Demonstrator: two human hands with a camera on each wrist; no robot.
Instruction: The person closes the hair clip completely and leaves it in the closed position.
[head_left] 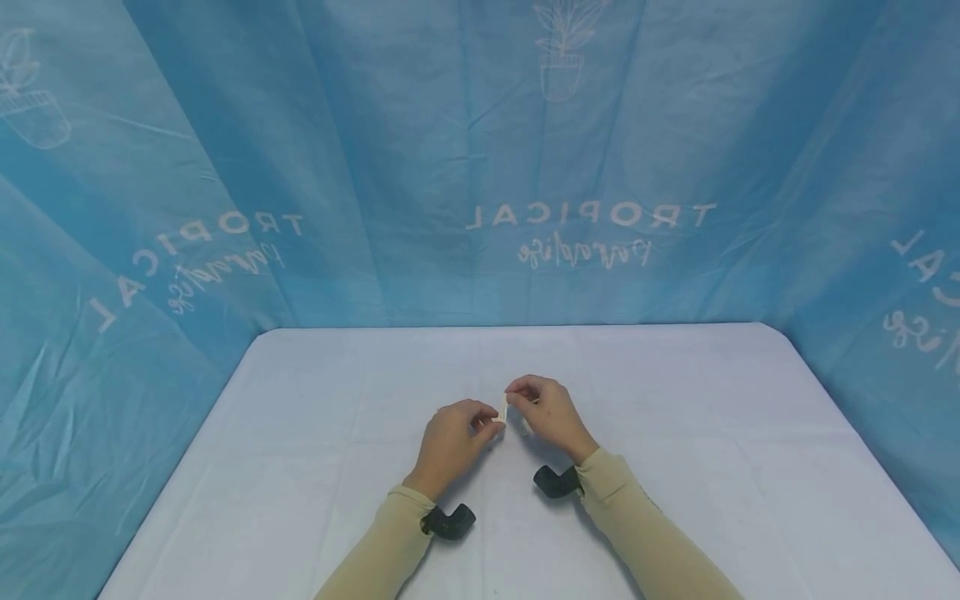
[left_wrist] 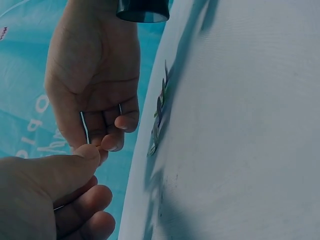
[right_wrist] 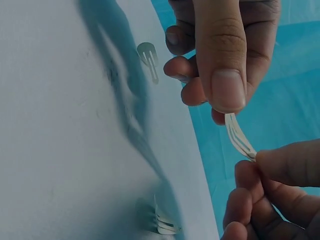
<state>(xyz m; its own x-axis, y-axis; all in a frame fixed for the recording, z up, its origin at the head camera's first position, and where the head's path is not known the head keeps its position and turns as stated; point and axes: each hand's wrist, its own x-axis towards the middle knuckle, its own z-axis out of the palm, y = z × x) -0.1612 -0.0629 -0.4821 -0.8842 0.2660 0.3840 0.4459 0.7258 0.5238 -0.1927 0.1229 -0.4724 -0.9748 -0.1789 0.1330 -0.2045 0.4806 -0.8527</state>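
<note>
A slim pale snap hair clip (right_wrist: 239, 136) with slots along its length bridges my two hands, above the white table. My left hand (head_left: 453, 437) pinches one end between thumb and fingers. At the other end, the fingertips of my right hand (head_left: 551, 412) grip it. In the right wrist view, the left hand (right_wrist: 225, 55) is at the top and the right hand (right_wrist: 285, 190) at the lower right. The left wrist view has the left hand (left_wrist: 55, 200) low and the right hand (left_wrist: 95, 65) above; fingers largely hide the clip there.
Another hair clip (right_wrist: 148, 60) lies on the table (head_left: 675, 467), with a further pale clip (right_wrist: 165, 222) lower in the right wrist view. Small pointed pieces (left_wrist: 157, 117) lie in a row in the left wrist view. Black wrist mounts (head_left: 453, 523) project inward. Blue curtain (head_left: 420, 167) surrounds the table.
</note>
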